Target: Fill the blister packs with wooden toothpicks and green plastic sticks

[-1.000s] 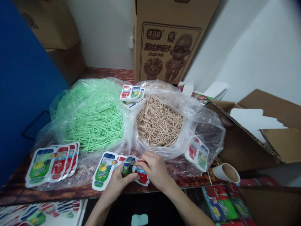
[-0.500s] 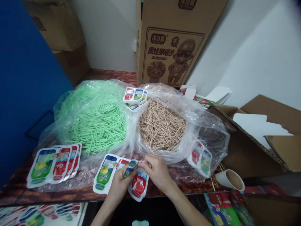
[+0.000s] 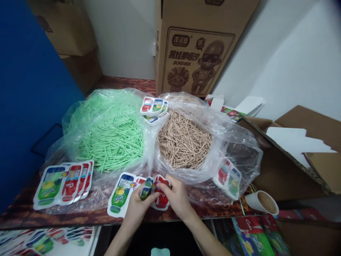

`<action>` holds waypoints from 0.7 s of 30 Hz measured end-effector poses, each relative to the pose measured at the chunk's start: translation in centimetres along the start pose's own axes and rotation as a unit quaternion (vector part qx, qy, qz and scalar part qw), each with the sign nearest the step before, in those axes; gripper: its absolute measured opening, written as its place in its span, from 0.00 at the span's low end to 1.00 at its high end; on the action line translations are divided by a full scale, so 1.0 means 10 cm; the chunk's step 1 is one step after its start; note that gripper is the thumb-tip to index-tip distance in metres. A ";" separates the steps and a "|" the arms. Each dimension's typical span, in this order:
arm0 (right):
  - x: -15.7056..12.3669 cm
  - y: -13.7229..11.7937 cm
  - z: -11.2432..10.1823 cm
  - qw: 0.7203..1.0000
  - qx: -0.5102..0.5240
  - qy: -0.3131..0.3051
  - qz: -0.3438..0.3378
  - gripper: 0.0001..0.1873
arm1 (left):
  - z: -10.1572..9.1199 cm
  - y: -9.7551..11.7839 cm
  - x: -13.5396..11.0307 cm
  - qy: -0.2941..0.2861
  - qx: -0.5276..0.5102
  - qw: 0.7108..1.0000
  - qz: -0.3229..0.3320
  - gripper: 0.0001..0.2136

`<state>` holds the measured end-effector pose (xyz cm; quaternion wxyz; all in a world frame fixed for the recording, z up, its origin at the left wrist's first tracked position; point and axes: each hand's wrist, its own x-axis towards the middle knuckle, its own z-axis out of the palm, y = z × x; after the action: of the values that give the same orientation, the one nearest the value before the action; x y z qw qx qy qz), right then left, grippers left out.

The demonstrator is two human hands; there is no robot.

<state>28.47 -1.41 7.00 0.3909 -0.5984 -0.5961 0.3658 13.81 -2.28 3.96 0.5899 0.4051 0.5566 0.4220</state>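
Observation:
Both my hands work on one bottle-shaped printed pouch at the table's front edge. My left hand pinches its green half. My right hand pinches the red half from the right. Just left of them lies another pouch with a green bottle print. Behind my hands sit a clear bag of tan sticks and a clear bag of green sticks.
A fanned stack of pouches lies at the front left, a small stack sits between the bags, one pouch leans on the tan bag. A paper cup lies at right. Cardboard boxes stand behind and an open carton right.
The red half of the pouch, which hung down open half a second ago, has been brought back up beside the green half. Both hands stayed in the same spot.

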 end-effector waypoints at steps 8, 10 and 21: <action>0.00 0.04 0.06 0.998 0.058 -0.014 0.033 0.16 | 0.02 0.01 0.03 0.048 -0.020 0.999 0.001 0.10; -0.01 0.07 0.03 0.997 0.062 -0.030 0.031 0.16 | -0.01 0.00 0.04 0.046 -0.048 0.998 -0.023 0.12; 0.02 0.01 0.08 0.992 -0.039 0.096 -0.072 0.19 | 0.05 0.09 0.00 -0.001 -0.062 0.998 -0.008 0.13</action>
<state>27.86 -1.20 6.55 0.4478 -0.6014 -0.6110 0.2539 14.30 -2.00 4.87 0.6180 0.3632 0.5319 0.4507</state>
